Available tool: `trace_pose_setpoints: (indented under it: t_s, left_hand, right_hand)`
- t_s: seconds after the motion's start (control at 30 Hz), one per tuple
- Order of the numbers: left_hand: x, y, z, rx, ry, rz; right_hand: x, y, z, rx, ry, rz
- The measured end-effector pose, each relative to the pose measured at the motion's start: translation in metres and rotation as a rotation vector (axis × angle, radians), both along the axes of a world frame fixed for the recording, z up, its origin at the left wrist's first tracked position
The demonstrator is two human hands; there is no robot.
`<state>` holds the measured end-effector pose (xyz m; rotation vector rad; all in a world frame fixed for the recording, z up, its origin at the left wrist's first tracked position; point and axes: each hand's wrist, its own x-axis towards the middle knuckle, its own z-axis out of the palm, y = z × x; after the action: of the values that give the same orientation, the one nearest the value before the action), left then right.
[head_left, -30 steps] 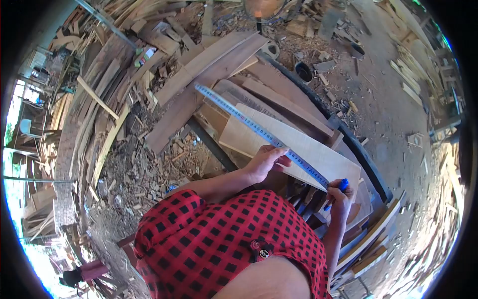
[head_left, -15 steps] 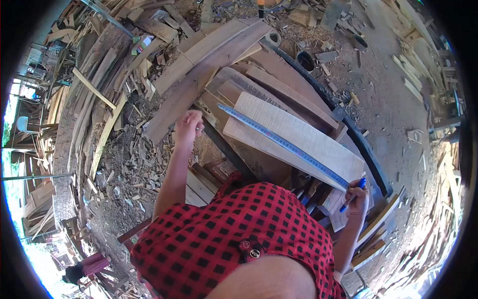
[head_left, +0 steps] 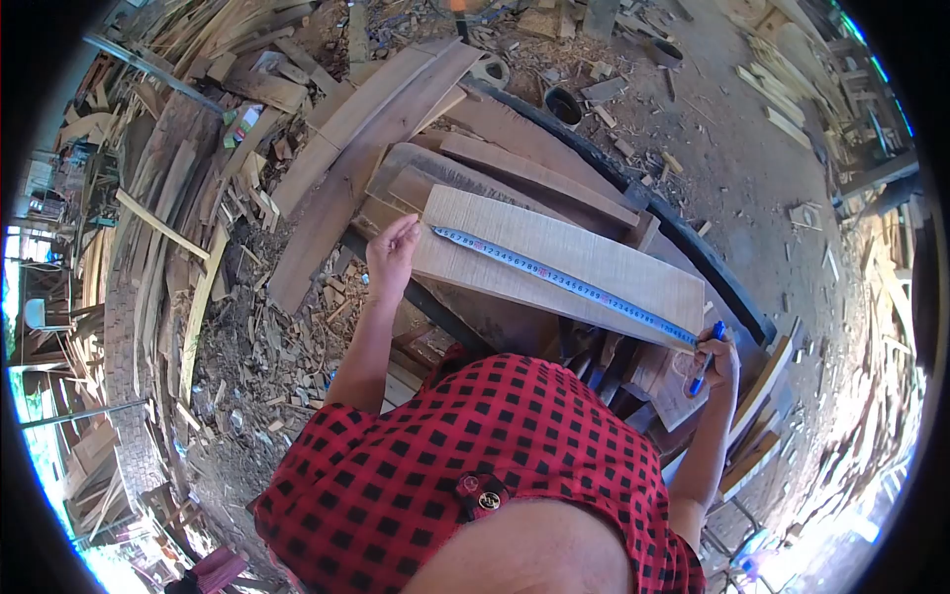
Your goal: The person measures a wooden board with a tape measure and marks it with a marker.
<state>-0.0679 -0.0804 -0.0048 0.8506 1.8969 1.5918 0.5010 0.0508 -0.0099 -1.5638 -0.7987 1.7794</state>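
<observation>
A pale wooden board (head_left: 584, 247) lies at a slant in front of me. A blue tape measure (head_left: 564, 280) stretches along its face, numbers upward. My left hand (head_left: 394, 259) is at the board's left end, its fingers pinched at the tape's tip; the exact grip is partly hidden. At the other end my right hand (head_left: 720, 358) is closed around a blue pen (head_left: 709, 364) and touches the tape's near end. The tape's case, if any, is hidden in that hand.
Beneath the board are more planks (head_left: 539, 178) and a dark beam (head_left: 693, 252). A long curved plank (head_left: 361, 139) lies at the upper left. Wood scraps (head_left: 267, 327) litter the ground, and a black round container (head_left: 562, 106) stands beyond the beam.
My left hand has moved from beside the board to its left end, at the tape's tip. The tape now lies flatter on the board, its numbers readable. My right hand still holds the pen.
</observation>
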Motion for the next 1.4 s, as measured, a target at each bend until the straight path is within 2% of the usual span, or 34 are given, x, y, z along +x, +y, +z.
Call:
trace_pose_setpoints:
  t_s: [0.03,0.27,0.33,0.43,0.53,0.67,0.8,0.9,0.97,1.07,1.17,1.3,1.4]
  left_hand:
    - [0.000,0.000,0.002,-0.044,0.225,-0.042]
    - [0.011,0.002,0.012,-0.091,0.389,-0.017]
    - [0.012,0.003,0.016,-0.123,0.452,-0.009]
    - [0.015,0.004,0.023,-0.145,0.528,-0.032]
    - [0.006,0.005,-0.003,-0.096,0.536,-0.044]
    - [0.011,0.014,0.009,-0.145,0.579,-0.017]
    - [0.009,0.024,0.012,-0.188,0.531,-0.035]
    - [0.005,0.027,0.013,-0.198,0.570,-0.039]
    - [-0.003,0.026,0.000,-0.186,0.513,-0.036]
    - [0.004,0.023,0.007,-0.189,0.463,-0.033]
    - [0.010,0.022,0.006,-0.185,0.516,0.017]
    - [0.009,0.025,0.011,-0.169,0.665,0.037]
    - [0.002,0.031,0.008,-0.133,0.559,0.022]
  right_hand:
    - [-0.002,0.002,-0.001,0.001,-0.013,0.009]
    - [-0.021,0.016,-0.001,0.033,-0.003,0.092]
    - [-0.021,0.022,-0.004,0.029,0.069,0.152]
    - [-0.021,0.024,-0.007,-0.013,0.147,0.084]
    - [-0.019,0.023,-0.016,0.041,0.063,-0.002]
    - [-0.033,0.019,-0.011,0.033,0.130,-0.163]
    - [-0.045,0.016,-0.001,0.037,-0.008,-0.272]
    - [-0.048,0.017,-0.006,0.081,-0.010,-0.269]
    - [-0.055,0.016,0.003,0.065,-0.078,-0.271]
    - [-0.056,0.017,-0.004,0.071,-0.135,-0.268]
    - [-0.060,0.015,0.006,0.026,-0.200,-0.231]
    - [-0.054,0.021,-0.010,0.009,-0.025,-0.239]
    - [-0.064,0.029,-0.005,0.022,-0.056,-0.186]
